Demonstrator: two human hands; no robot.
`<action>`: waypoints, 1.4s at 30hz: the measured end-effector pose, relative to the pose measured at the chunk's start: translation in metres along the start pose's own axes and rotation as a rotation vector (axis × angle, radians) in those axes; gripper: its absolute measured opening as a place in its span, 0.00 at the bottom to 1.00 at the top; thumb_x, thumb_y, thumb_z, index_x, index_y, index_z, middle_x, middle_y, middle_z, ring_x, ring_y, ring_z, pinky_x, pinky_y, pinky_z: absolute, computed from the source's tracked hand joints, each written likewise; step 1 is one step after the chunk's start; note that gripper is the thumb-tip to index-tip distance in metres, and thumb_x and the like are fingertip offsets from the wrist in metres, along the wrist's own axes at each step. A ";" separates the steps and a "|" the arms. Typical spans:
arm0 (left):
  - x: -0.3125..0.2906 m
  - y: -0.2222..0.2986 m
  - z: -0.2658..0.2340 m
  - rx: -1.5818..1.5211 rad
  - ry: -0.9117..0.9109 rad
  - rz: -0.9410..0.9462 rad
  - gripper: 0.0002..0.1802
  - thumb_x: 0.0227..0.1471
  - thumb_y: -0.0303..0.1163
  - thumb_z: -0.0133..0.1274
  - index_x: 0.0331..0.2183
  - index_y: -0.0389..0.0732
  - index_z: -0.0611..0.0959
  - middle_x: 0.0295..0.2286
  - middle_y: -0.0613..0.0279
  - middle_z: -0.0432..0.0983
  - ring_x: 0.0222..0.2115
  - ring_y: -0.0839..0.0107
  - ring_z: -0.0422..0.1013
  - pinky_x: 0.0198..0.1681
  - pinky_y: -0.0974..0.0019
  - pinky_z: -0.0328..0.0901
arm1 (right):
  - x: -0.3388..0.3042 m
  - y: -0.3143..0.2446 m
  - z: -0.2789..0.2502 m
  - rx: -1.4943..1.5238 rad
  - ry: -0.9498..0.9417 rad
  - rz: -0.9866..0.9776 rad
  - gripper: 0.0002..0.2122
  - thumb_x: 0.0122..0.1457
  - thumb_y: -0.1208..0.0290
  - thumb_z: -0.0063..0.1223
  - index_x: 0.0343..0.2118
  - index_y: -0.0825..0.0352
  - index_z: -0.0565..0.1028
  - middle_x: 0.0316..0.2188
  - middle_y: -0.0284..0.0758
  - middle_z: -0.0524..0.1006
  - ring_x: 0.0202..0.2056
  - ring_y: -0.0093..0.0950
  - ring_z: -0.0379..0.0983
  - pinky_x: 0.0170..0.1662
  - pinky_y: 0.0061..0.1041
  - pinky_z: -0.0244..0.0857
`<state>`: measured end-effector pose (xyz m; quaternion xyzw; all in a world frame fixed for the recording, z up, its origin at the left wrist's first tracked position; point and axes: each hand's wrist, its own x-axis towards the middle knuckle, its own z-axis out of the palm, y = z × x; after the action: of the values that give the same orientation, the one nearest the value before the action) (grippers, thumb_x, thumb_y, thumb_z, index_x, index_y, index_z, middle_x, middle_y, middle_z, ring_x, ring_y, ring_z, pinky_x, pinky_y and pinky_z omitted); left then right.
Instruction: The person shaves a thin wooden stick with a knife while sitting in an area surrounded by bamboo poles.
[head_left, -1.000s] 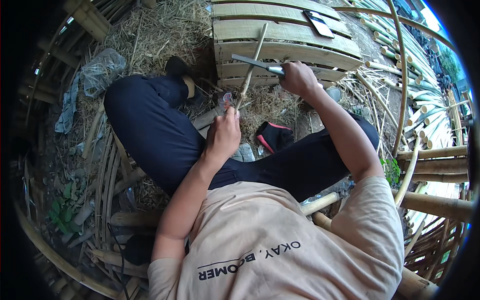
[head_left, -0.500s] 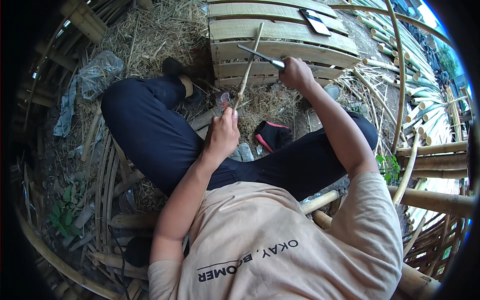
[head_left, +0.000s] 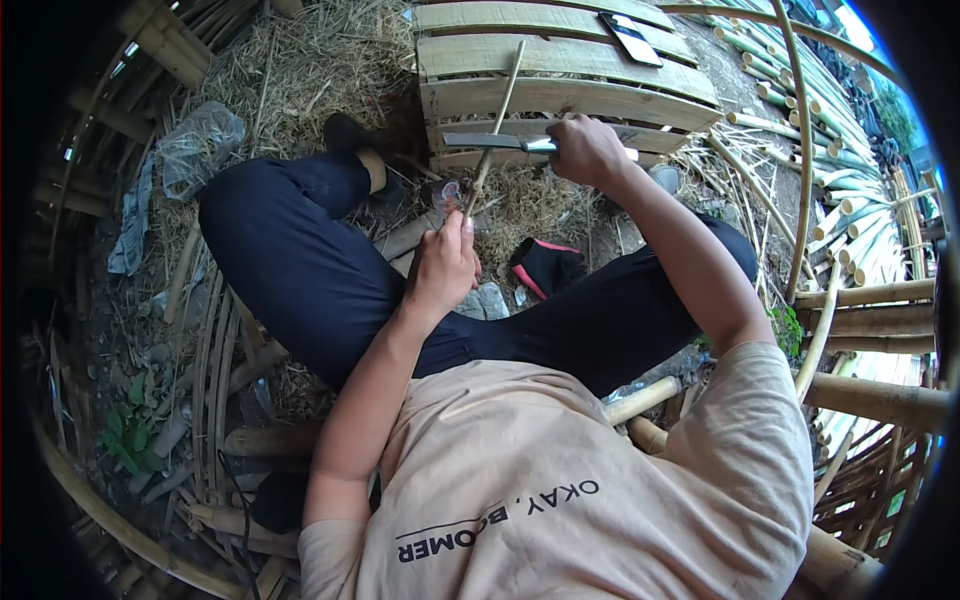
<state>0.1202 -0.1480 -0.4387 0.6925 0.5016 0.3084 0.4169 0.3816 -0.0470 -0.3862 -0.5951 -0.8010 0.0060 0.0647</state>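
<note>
My left hand (head_left: 445,268) is closed round the lower end of a thin bamboo stick (head_left: 507,95), which slants up and away over the edge of a slatted wooden crate. In my right hand (head_left: 588,150) is the handle of a knife (head_left: 485,142). Its blade points left and lies across the stick, a short way above a knobbly joint. Whether the edge bites into the stick cannot be made out. Both hands are above the ground between my bent knees.
A phone (head_left: 630,38) lies on the wooden crate (head_left: 560,97). A black and red cloth item (head_left: 548,266) is on the straw-strewn ground. Cut bamboo poles (head_left: 850,190) are stacked at the right. At the left lies a clear plastic bag (head_left: 205,145).
My right hand has come slightly nearer and left, and the knife blade has moved down the stick and turned to lie nearly level. My left hand has barely moved.
</note>
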 end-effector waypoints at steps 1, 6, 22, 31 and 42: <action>0.002 -0.010 0.004 0.100 0.039 0.054 0.16 0.70 0.36 0.37 0.36 0.34 0.73 0.14 0.56 0.75 0.11 0.67 0.73 0.15 0.64 0.67 | 0.001 0.004 0.004 0.008 0.011 0.051 0.08 0.45 0.73 0.55 0.27 0.69 0.81 0.26 0.51 0.81 0.32 0.49 0.80 0.40 0.44 0.74; 0.005 -0.021 0.013 0.280 0.096 0.101 0.13 0.69 0.35 0.40 0.37 0.35 0.73 0.14 0.56 0.74 0.12 0.64 0.74 0.17 0.60 0.68 | 0.016 0.025 0.011 0.028 0.043 0.145 0.09 0.45 0.71 0.56 0.29 0.68 0.82 0.27 0.51 0.81 0.32 0.49 0.80 0.39 0.45 0.74; 0.006 -0.006 0.012 0.371 0.168 0.080 0.13 0.67 0.39 0.43 0.37 0.38 0.72 0.22 0.41 0.76 0.21 0.42 0.73 0.24 0.46 0.67 | 0.006 0.013 0.024 0.095 -0.100 0.109 0.12 0.44 0.69 0.57 0.31 0.68 0.81 0.30 0.50 0.81 0.35 0.49 0.79 0.42 0.45 0.74; 0.013 0.001 -0.017 -0.732 -0.277 -0.606 0.17 0.71 0.48 0.35 0.33 0.50 0.68 0.17 0.78 0.56 0.12 0.88 0.48 0.12 0.78 0.43 | -0.001 0.003 0.011 0.088 -0.144 0.149 0.12 0.44 0.68 0.56 0.31 0.69 0.81 0.30 0.50 0.81 0.36 0.49 0.79 0.43 0.45 0.75; 0.014 -0.012 -0.001 -0.447 -0.077 -0.433 0.19 0.71 0.48 0.35 0.30 0.48 0.67 0.15 0.78 0.56 0.09 0.87 0.50 0.10 0.76 0.44 | 0.005 0.006 0.024 0.090 0.011 0.121 0.08 0.45 0.71 0.55 0.28 0.66 0.81 0.26 0.48 0.81 0.32 0.48 0.80 0.38 0.45 0.75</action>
<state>0.1184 -0.1325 -0.4484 0.4719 0.5412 0.2885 0.6334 0.3834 -0.0385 -0.4101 -0.6389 -0.7622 0.0424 0.0954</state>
